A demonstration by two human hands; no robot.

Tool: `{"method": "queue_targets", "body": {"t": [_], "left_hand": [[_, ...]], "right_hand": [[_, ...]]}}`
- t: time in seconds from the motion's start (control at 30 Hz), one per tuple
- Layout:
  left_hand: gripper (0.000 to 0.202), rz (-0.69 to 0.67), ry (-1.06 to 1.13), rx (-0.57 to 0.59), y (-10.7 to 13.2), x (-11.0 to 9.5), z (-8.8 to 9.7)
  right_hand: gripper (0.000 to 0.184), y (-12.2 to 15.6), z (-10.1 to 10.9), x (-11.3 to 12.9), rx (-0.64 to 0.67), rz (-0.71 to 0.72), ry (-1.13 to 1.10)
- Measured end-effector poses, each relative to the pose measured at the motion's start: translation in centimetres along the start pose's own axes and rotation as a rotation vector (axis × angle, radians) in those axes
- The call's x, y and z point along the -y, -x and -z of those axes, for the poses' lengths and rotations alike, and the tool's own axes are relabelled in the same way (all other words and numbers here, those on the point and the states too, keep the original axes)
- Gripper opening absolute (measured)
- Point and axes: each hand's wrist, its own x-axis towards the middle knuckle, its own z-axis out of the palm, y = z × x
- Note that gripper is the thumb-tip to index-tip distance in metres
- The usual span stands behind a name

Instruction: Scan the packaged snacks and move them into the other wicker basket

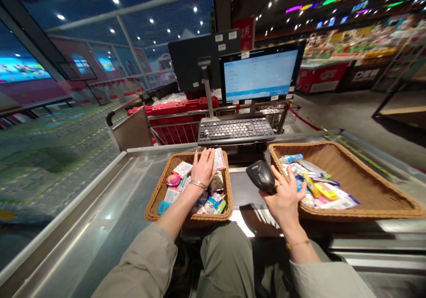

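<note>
My left hand (203, 169) is over the left wicker basket (151, 200), its fingers stretched out, palm down, beside a pink-and-white packet (218, 159). Whether the fingertips touch the packet is hidden. Around the hand in that basket lie a white box (182, 169), a round pink container (173, 180), a blue item (163, 207) and several small packets. In my right hand (282, 198) is a black barcode scanner (260, 175), its head pointing left between the two baskets. My right fingers overlap the near left edge of the right wicker basket (372, 169), which holds several colourful packages (324, 191).
Behind the baskets stand a black keyboard (236, 130), a lit monitor (261, 76) and a second dark screen (203, 58) seen from behind. A metal counter (109, 213) extends to the left. Beyond are a shopping cart (176, 129) and a red freezer (322, 77).
</note>
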Motion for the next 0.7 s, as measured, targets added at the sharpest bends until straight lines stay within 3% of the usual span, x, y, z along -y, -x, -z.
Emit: {"method": "queue_targets", "body": {"t": [0.23, 0.7], "left_hand": [[0.072, -0.128, 0.005, -0.148, -0.4, -1.4, 0.0], [0.062, -0.273, 0.063, -0.231, -1.0, -2.5, -1.2]], "right_hand": [[0.018, -0.1, 0.4, 0.3, 0.002, 0.054, -0.002], [0.016, -0.2, 0.8, 0.5, 0.006, 0.093, 0.025]]}}
